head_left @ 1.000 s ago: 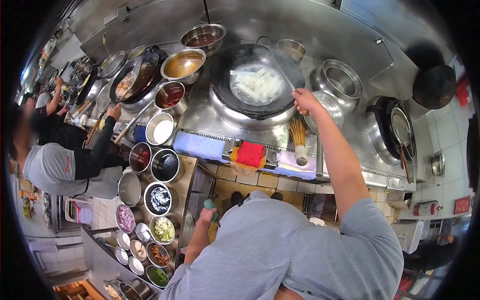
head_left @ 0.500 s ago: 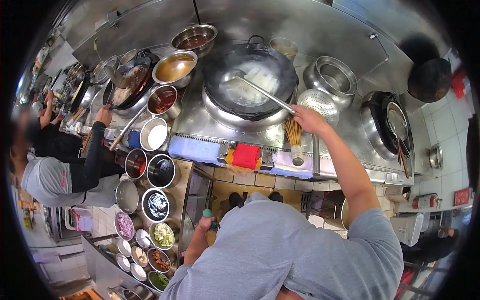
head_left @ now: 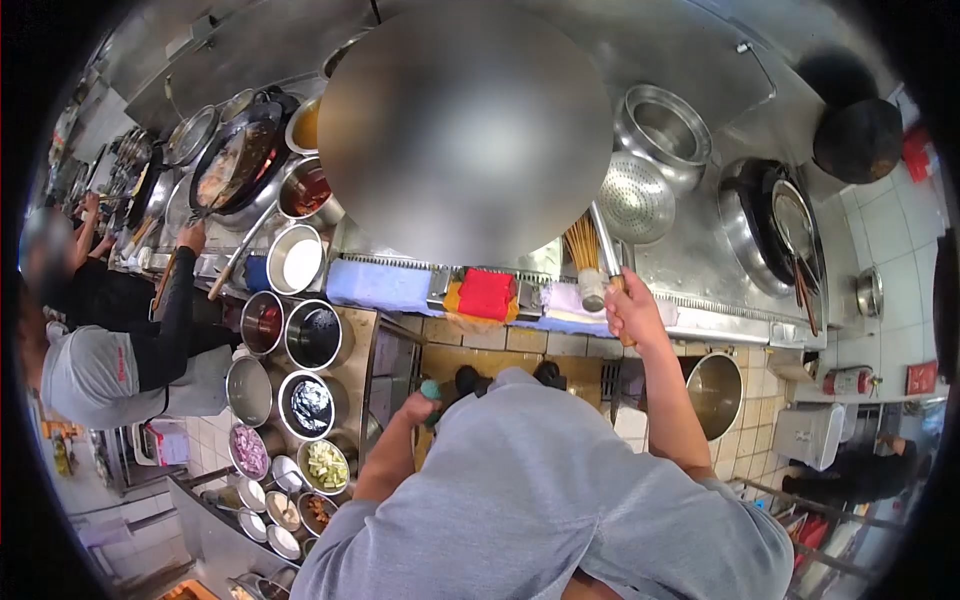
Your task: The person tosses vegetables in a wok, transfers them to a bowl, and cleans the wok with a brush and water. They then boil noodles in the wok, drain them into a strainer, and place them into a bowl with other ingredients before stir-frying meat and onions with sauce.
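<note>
My right hand [head_left: 634, 308] is closed round the wooden grip of a long metal-shafted tool [head_left: 605, 238], the ladle seen in the wok in the earlier frame; its far end is hidden behind a large blurred patch. Close beside that hand stand a bamboo wok brush [head_left: 583, 248] and a perforated skimmer [head_left: 637, 200]. The wok in front of me is covered by the blur. Low on the left, my left hand [head_left: 414, 408] is closed on a small green thing [head_left: 430, 390], whose kind I cannot make out.
To the left, a co-worker's hand [head_left: 190, 237] is at a wok [head_left: 240, 155] of food. Pots of sauce and bowls of chopped ingredients line the left counter, including red onion [head_left: 249, 450]. Folded cloths [head_left: 487, 295] lie along the stove's front edge. Another wok [head_left: 765, 230] sits at right.
My right hand has drawn back toward my body with the ladle, its shaft now steeper. My left hand has risen slightly. A blurred patch now hides the wok. The co-worker's ladle has shifted.
</note>
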### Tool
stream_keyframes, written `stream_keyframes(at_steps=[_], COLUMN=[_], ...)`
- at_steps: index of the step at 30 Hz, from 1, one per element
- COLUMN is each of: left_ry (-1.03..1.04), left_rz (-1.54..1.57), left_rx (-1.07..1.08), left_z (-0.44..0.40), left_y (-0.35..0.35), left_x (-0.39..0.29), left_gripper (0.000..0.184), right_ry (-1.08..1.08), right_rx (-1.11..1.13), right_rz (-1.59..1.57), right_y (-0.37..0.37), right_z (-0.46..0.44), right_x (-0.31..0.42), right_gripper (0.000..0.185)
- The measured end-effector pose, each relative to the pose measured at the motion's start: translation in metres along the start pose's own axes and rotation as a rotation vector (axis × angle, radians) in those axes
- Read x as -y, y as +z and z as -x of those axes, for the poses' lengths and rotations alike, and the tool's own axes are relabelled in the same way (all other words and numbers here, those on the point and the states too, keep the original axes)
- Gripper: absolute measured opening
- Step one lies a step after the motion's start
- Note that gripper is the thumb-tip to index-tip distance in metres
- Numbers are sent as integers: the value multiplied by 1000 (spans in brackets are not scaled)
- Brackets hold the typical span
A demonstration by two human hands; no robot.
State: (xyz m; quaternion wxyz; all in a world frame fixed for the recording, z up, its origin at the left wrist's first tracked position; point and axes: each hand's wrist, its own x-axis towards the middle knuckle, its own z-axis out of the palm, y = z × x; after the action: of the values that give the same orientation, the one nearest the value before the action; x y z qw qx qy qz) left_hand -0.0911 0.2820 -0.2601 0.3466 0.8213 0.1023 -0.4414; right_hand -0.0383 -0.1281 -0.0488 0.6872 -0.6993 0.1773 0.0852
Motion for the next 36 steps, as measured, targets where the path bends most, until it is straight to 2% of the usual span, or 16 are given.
stream_keyframes(at_steps=[1, 3, 5, 7, 9, 11, 13, 14, 15, 19, 21, 22, 26, 28, 31, 36], left_ry=[5, 74, 84, 100, 132, 144, 147, 58, -30, -19, -210, 186, 268, -83, -72, -65], left_rz=[20, -159, -112, -54, -139, -177, -224, -130, -36, -195, -136, -397, -434, -243, -243, -165], left_rx=[43, 16, 41, 37, -7, -20, -24, 93, 208, 216, 231, 340, 398, 317, 273, 161], left_z=[-1, -8, -39, -49, -31, -30, -42, -68, -82, -46, -37, -78, -64, -25, -46, -40], left_y=[-4, -10, -4, -10, -19, -21, -17, -8, -5, -9, -4, 9, 9, 1, 9, 12], left_x=[-5, -16, 7, 7, -23, -31, -12, 13, 27, 3, 2, 59, 52, 7, 23, 9], left_gripper=[31, 32, 33, 34, 37, 38, 39, 41, 43, 44, 39, 43, 48, 46, 47, 53], right_ry=[62, 114, 8, 28, 27, 25, 8, 19, 17, 56, 78, 74, 118, 143, 169, 134], right_rx=[120, 131, -13, 10, -71, -54, -57, -58, -58, 40, 53, 87, 113, 68, 34, 135], right_rz=[-448, -529, -168, -270, -94, -103, -141, -162, -168, -346, -420, -460, -464, -466, -448, -150], right_y=[1, 4, 4, 7, 7, 4, 4, 3, 2, 8, 18, 20, 42, 53, 53, 29], right_z=[8, 12, 9, 17, 22, 26, 32, 33, 33, 34, 33, 29, 21, 20, 15, 0], right_x=[0, -6, -17, -15, -16, -13, -10, -15, -21, -55, -67, -78, -88, -92, -95, -80], right_gripper=[38, 40, 32, 40, 51, 57, 38, 33, 33, 29, 27, 26, 30, 29, 29, 38])
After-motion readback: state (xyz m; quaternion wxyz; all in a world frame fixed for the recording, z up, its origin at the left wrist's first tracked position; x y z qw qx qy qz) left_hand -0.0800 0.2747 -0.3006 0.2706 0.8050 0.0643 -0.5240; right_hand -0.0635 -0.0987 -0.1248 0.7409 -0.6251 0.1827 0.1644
